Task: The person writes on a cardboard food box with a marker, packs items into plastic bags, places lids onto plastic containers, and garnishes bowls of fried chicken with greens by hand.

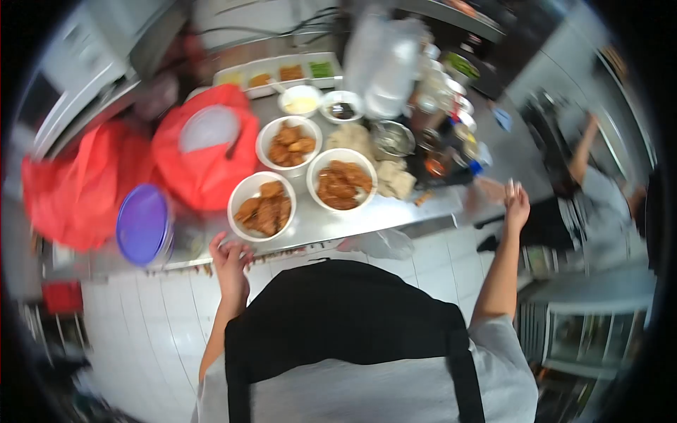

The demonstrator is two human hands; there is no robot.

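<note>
My left hand (230, 255) is at the counter's front edge, just below a white bowl of browned, sauced meat pieces (264, 213). Its fingers are loosely curled and apart, and nothing shows in them. Out to the right, my right hand (518, 204) is raised by the counter's end with its fingers partly stretched; blur softens the fingertips, but I make out nothing held. Close to it lies a pinkish, see-through patch I cannot identify. Two more white bowls, one of brown pieces (289, 144) and one of similar meat (343, 182), stand behind the first.
Red bags (204, 158) and a purple-lidded tub (143, 224) crowd the left. Behind are a sectioned topping tray (289, 74), small bowls of pale (302, 103) and dark contents (342, 109), beige cloths (395, 179), a metal bowl (392, 139) and bottles. Another person (596, 201) is at right.
</note>
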